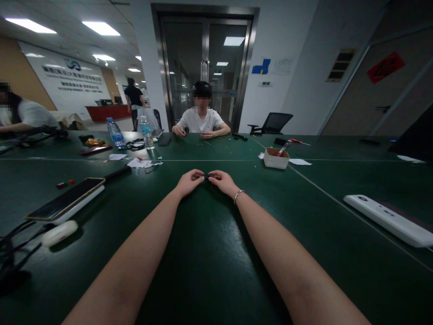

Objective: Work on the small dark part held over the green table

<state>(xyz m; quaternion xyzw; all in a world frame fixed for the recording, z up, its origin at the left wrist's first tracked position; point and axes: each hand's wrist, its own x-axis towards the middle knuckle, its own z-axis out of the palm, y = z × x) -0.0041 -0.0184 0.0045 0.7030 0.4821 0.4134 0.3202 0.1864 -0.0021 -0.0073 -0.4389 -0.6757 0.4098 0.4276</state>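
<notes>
A small black object [206, 177] is held between my two hands above the green table [209, 253]. My left hand [190, 183] pinches its left end between thumb and fingers. At its right end, my right hand [222, 181] has its fingers closed on it too; a silver bracelet [238, 195] circles that wrist. Both forearms reach forward from the bottom of the view. The object is too small to make out in detail.
On the left lie a phone [69, 198] on a white box, a white oval item [60, 233] and cables. Bottles [115, 133] and papers stand farther back. A small box [276, 159] and a white power strip [387, 220] are right. A person [202, 119] sits opposite.
</notes>
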